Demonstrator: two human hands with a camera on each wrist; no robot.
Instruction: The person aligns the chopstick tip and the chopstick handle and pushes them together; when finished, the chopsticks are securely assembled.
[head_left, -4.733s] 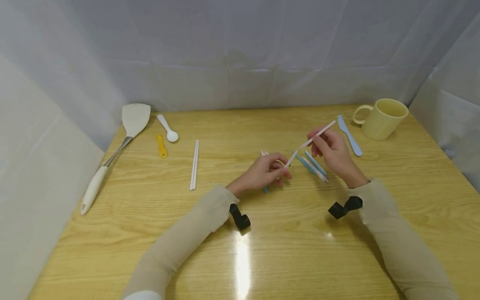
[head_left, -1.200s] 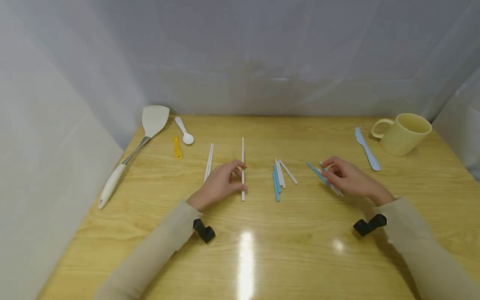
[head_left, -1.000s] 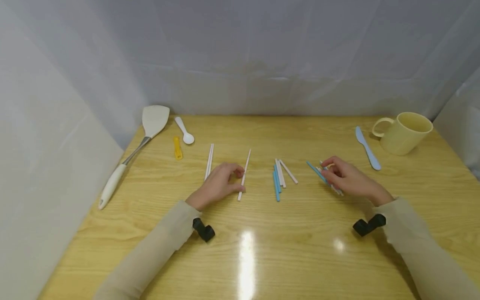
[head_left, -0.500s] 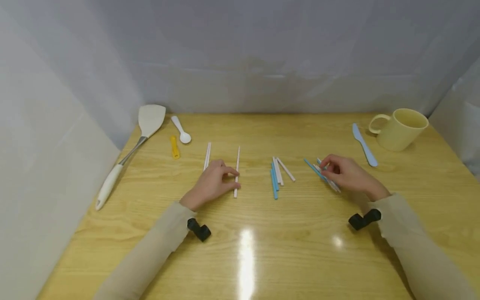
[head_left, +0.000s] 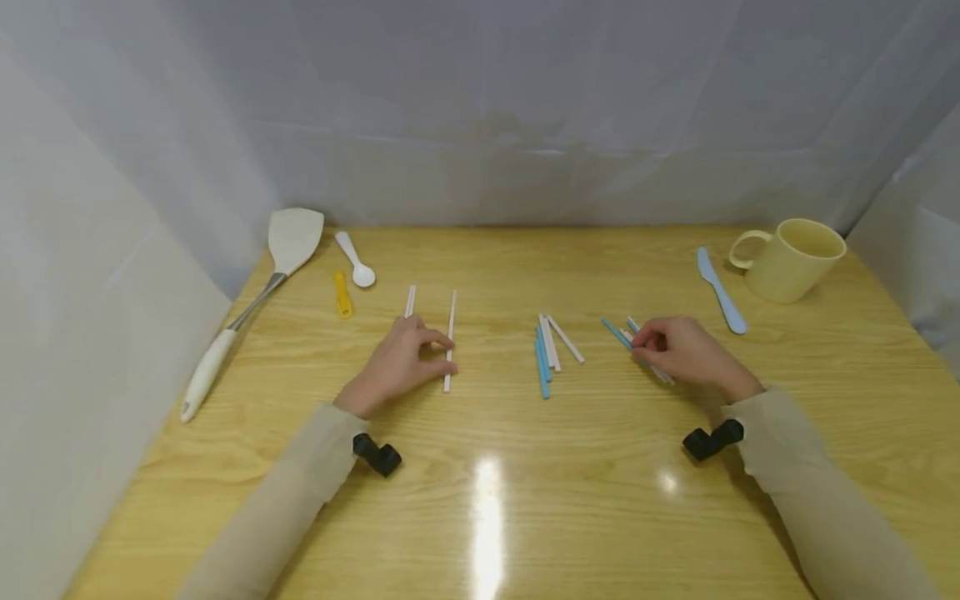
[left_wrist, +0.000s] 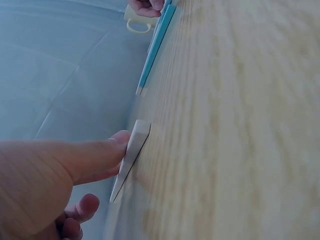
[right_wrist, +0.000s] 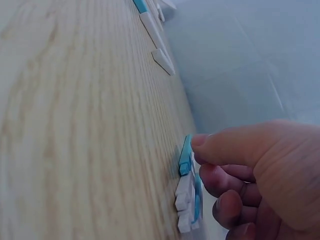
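Note:
In the head view my left hand (head_left: 401, 358) has thumb and index finger on a long white chopstick (head_left: 452, 308), which lies on the table just right of a white pair of chopsticks (head_left: 410, 300), partly covered by that hand. My left thumb (left_wrist: 97, 157) meets the chopstick's upper side in the left wrist view. At the right, my right hand (head_left: 682, 354) pinches a blue chopstick piece (head_left: 615, 331) from a small bunch of blue and white pieces, partly hidden under the fingers. Blue chopstick pieces (head_left: 542, 362) and white chopstick pieces (head_left: 567, 340) lie mid-table.
A white-headed spatula (head_left: 295, 237), a white spoon (head_left: 362, 273) and a small yellow piece (head_left: 342, 296) lie at the back left. At the back right are a light blue knife (head_left: 722, 292) and a yellow mug (head_left: 791, 262). A pale curtain (head_left: 480, 125) bounds the table.
Two white pieces held between both hands 4.7 s ago are now joined as the long chopstick. My left hand has moved it left towards the pair. The right hand has lowered to the bunch.

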